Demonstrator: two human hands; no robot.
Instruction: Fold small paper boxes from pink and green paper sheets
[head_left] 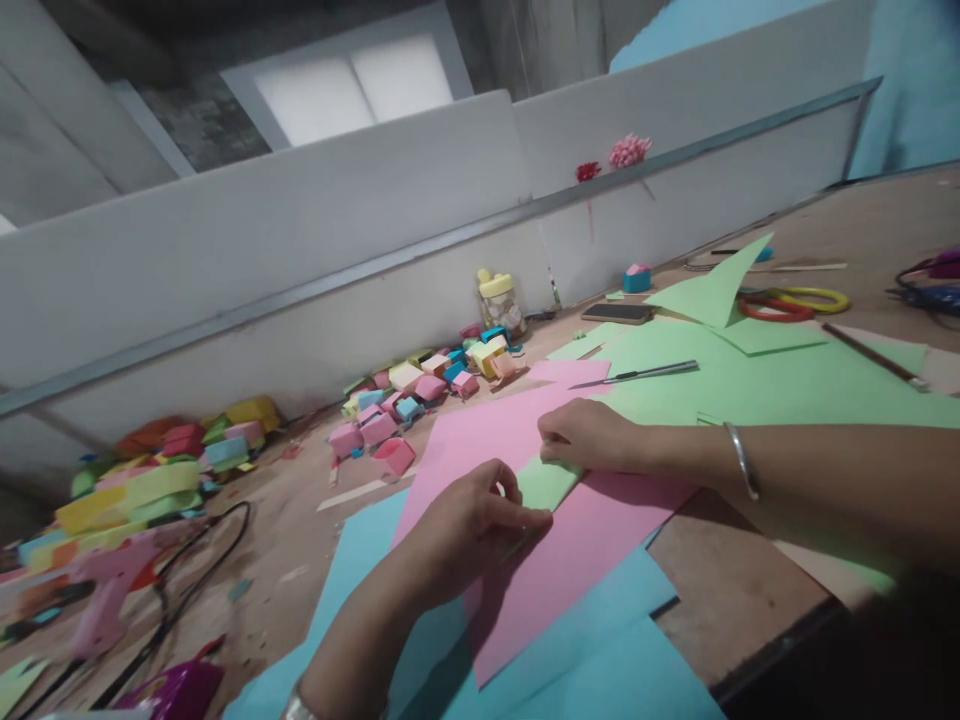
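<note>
A small folded piece of light green paper (546, 486) lies on a pink sheet (469, 440) in front of me. At its near left end my left hand (469, 520) is closed, with thumb and finger together on the paper's edge. My right hand (592, 436) has its fingers curled in and pressed on the far end of the same piece. Under the pink sheet are blue sheets (360, 570). A pen-like craft knife (637, 374) rests just beyond my right hand, across pink and green paper. What lies under my curled fingers is hidden.
Large green sheets (667, 395) spread right, with scissors (787, 303), a brown pencil (874, 355) and a phone (616, 314). Small paper boxes (405, 380) and a jar (501, 300) stand by the wall. At left are a pink glue gun (112, 580) and its cord.
</note>
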